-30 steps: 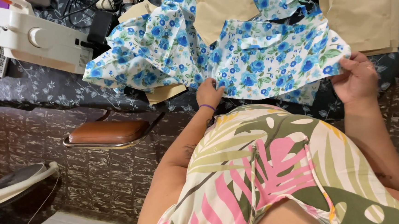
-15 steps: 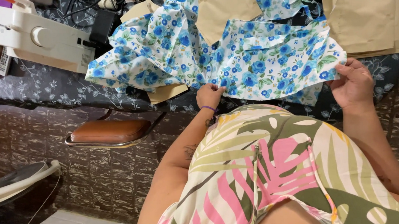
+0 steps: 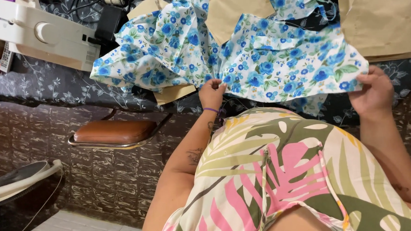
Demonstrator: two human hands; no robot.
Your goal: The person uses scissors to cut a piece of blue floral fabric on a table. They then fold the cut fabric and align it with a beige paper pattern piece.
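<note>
A white fabric with blue flowers [image 3: 264,59] lies spread over the dark floral tablecloth [image 3: 47,87]. My left hand [image 3: 212,92], a purple band at its wrist, pinches the fabric's near edge around the middle. My right hand [image 3: 374,91] grips the fabric's right corner. Between the two hands the edge is stretched out. Brown paper pattern pieces [image 3: 382,14] lie partly on and beside the fabric.
A white sewing machine [image 3: 34,33] stands at the left of the table with cables behind it. A brown padded stool [image 3: 114,133] sits under the table edge. A white fan [image 3: 14,182] is low at the left. My leaf-print dress fills the foreground.
The view has shifted a little, so the table things sit further right. My two hands keep their hold on the fabric edge, the left one slightly raised.
</note>
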